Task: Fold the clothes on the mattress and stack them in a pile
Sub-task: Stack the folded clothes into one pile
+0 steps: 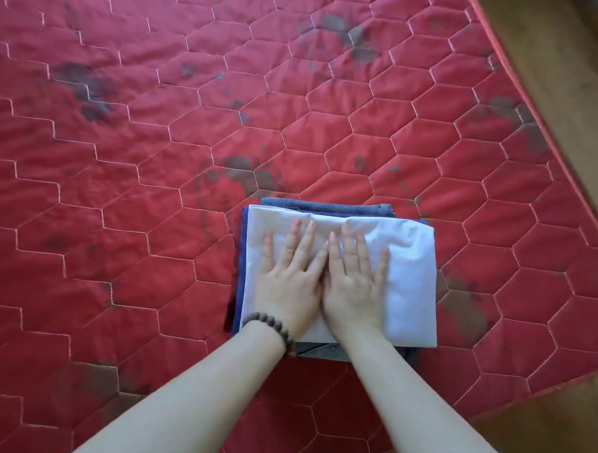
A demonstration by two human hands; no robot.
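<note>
Looks like this one is pretty much wrapped up. There's a neat pile of folded clothes sitting on the red quilted mattress (157, 151), toward the near right part of it, not far from the corner. On top is a folded white garment (405, 275); under it a blue garment (242, 258) peeks out along the left edge, and a grey denim-looking piece (326, 207) shows at the far side and again at the near edge — so at least three items stacked, maybe more hidden in between.

The left hand (288, 277), with a beaded bracelet (272, 328) on its wrist, and the right hand (353, 280) both lie flat on the white garment, side by side and just touching, fingers straight and spread — pressing, not gripping anything.

No loose clothes show anywhere else on the mattress in this view. So the guess is the folding is done and the person is just patting the pile down. Whatever lies outside the view can't be judged.
</note>
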